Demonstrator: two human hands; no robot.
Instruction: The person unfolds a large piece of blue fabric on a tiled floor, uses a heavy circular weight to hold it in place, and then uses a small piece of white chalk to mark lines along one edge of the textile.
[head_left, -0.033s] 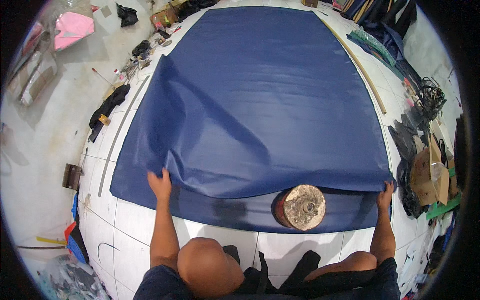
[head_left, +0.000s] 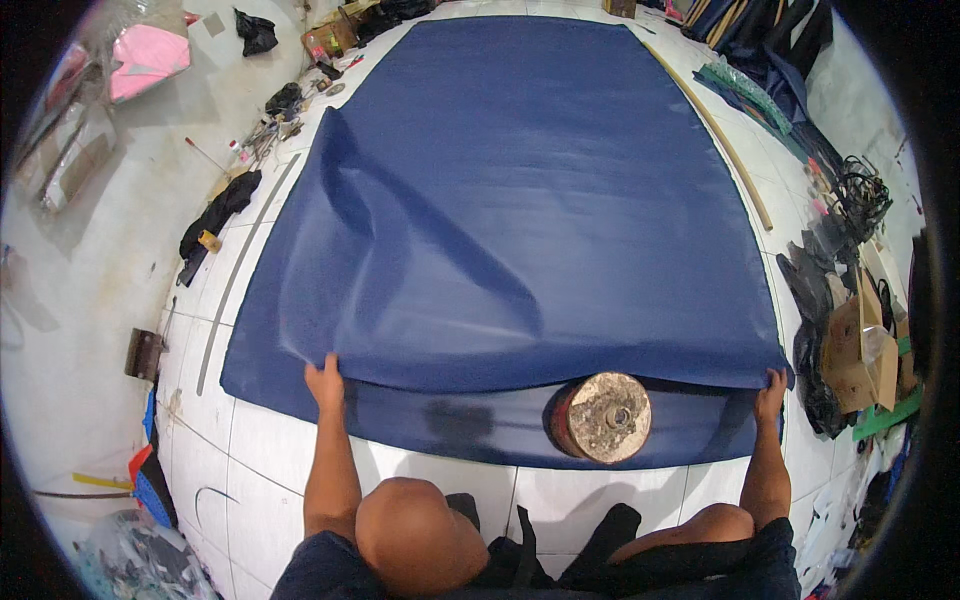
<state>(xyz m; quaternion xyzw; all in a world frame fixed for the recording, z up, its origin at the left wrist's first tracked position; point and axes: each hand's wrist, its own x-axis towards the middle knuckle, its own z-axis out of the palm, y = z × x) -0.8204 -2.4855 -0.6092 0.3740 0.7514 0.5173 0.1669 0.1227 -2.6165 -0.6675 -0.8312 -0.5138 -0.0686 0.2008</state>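
A large sheet of dark blue fabric (head_left: 560, 230) is spread on the floor ahead of me, lying over another blue layer (head_left: 400, 408) whose near strip shows. My left hand (head_left: 326, 384) grips the upper sheet's near edge at the left, fingers closed on it. At the right corner, my right hand (head_left: 770, 396) pinches the same edge. Between my hands, a round, worn metal weight (head_left: 612, 415) with a stained top rests on the lower layer. The upper sheet's edge runs just behind it. Wrinkles and a raised fold spread from the sheet's left side.
White floor tiles (head_left: 430, 466) surround the fabric. A flat grey strip (head_left: 245, 270) lies to the left, and a long yellowish rod (head_left: 725, 140) along the right side. Farther right sit a cardboard box (head_left: 862, 350) and black scraps (head_left: 815, 350). Black cloth (head_left: 218, 220) lies at left.
My left hand has drawn the fabric's edge slightly toward me, and the folds on the left have shifted. My right hand has moved only a little nearer; the weight stays in place.
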